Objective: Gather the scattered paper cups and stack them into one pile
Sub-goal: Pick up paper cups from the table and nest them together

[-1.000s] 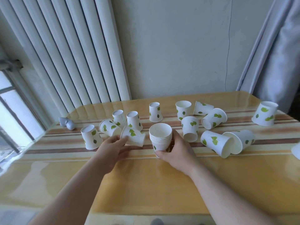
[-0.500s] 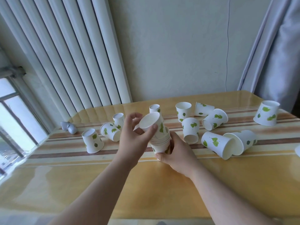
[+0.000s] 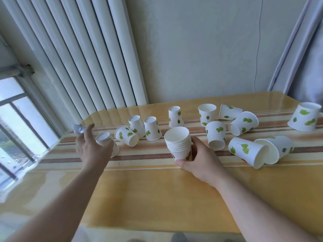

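While the stack of cups (image 3: 178, 145) stands upright on the table (image 3: 157, 198), mouth up, near the middle of the striped runner (image 3: 139, 155), the right hand (image 3: 201, 158) is wrapped around its lower part, thumb in front and fingers behind. Half a second ago the left hand was holding a single cup tilted over the stack's mouth; that cup is now nested in, so the stack shows one more rim, and the left hand (image 3: 93, 147) has moved well to the left of the stack. It now hovers with fingers spread and holding nothing, over an upside-down cup (image 3: 106, 142) that it partly hides; whether it touches that cup cannot be told. Between that cup and the stack lie a cup on its side (image 3: 126, 136) and two upside-down cups (image 3: 151, 128) just behind it. Behind the stack stands another upside-down cup (image 3: 175, 117). Right of the stack are an upright cup (image 3: 207, 114), an inverted one (image 3: 215, 135), and several lying on their sides, including two touching each other (image 3: 248, 151). Far right of the stack, an inverted cup (image 3: 305, 117) sits near the table's edge. Far left of the stack, beyond the left hand, lies a small crumpled white thing (image 3: 78, 128).
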